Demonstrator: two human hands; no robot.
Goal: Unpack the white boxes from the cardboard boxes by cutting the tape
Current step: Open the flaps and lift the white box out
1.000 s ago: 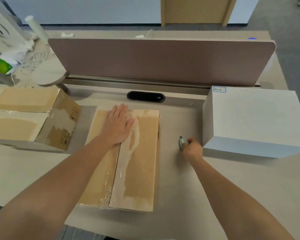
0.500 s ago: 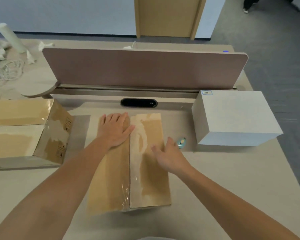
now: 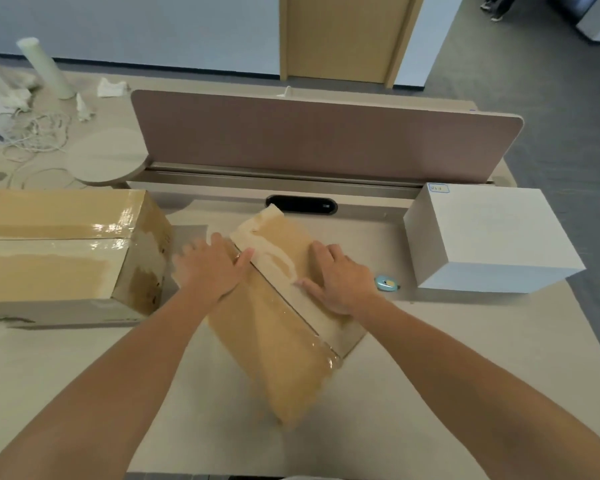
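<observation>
Nearest, both hands are lying flat and spread on the middle cardboard box (image 3: 274,327), which is sitting skewed on the desk (image 3: 465,358): the left hand (image 3: 212,268) is pressing the left flap, the right hand (image 3: 336,280) the right flap, neither gripping anything. To open it cleanly, I judge, the fingers should be working into the centre seam and parting the flaps evenly. Farther out, two cardboard boxes are showing, the second (image 3: 59,251) taped at left, with one small cutter (image 3: 386,283) and one white box (image 3: 489,237) right.
</observation>
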